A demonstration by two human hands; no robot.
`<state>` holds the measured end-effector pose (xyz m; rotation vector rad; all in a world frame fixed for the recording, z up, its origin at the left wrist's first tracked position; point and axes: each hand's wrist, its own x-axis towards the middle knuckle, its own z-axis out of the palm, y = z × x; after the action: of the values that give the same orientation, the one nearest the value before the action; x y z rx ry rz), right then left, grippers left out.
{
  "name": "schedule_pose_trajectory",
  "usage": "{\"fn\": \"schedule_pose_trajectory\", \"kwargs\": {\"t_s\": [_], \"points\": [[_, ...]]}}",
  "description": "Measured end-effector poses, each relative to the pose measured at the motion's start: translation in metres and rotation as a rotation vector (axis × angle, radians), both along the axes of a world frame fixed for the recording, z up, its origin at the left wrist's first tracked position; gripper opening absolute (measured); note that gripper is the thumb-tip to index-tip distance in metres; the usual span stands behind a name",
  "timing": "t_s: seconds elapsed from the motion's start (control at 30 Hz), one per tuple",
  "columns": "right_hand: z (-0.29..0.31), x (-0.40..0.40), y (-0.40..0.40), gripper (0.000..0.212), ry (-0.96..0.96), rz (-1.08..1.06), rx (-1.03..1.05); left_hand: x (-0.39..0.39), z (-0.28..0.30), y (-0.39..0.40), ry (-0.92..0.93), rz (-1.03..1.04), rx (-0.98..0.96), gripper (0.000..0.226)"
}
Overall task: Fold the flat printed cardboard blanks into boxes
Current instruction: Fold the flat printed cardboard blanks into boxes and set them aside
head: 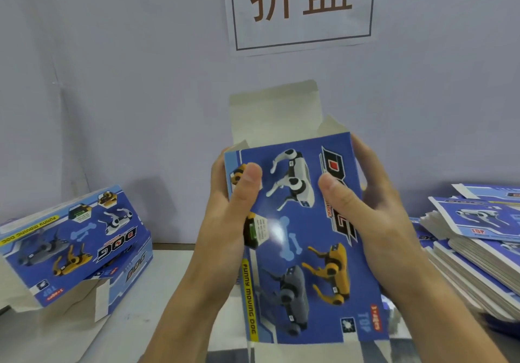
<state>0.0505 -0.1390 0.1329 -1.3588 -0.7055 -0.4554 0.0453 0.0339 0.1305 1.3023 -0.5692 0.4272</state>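
I hold a blue printed cardboard box (298, 236) with robot dogs on it up in front of me, above the table. Its far end is open, with a pale lid flap (274, 112) standing up and small side flaps beside it. My left hand (228, 216) grips the box's left side, thumb on the printed face. My right hand (371, 213) grips the right side, thumb also on the face. A thick stack of flat printed blanks (478, 250) lies at the right.
Folded boxes of the same print (73, 244) lie at the left on the white table (168, 267), one with an open flap. A grey wall with a paper sign (301, 8) stands close behind.
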Motion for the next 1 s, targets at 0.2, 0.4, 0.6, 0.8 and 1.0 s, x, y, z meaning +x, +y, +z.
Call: {"fn": "schedule_pose_trajectory", "kwargs": {"t_s": [0.2,0.4,0.6,0.8,1.0], "points": [[-0.001,-0.005,0.009,0.052,0.034,0.075,-0.042,0.000,0.000,-0.002,-0.072,0.177,-0.074,0.021],[0.010,0.008,0.001,0.034,0.177,-0.048,0.003,0.000,-0.007,-0.011,-0.046,0.178,0.038,0.034],[-0.004,-0.001,0.006,0.042,0.223,-0.100,0.062,0.002,-0.007,-0.014,0.035,0.261,-0.030,0.027],[-0.004,0.001,0.012,0.030,0.271,-0.160,0.060,0.000,-0.004,-0.012,0.099,0.225,-0.060,0.015],[-0.001,0.001,0.012,0.044,0.290,-0.074,0.036,0.001,-0.004,-0.012,0.111,0.130,-0.031,0.037]]}}
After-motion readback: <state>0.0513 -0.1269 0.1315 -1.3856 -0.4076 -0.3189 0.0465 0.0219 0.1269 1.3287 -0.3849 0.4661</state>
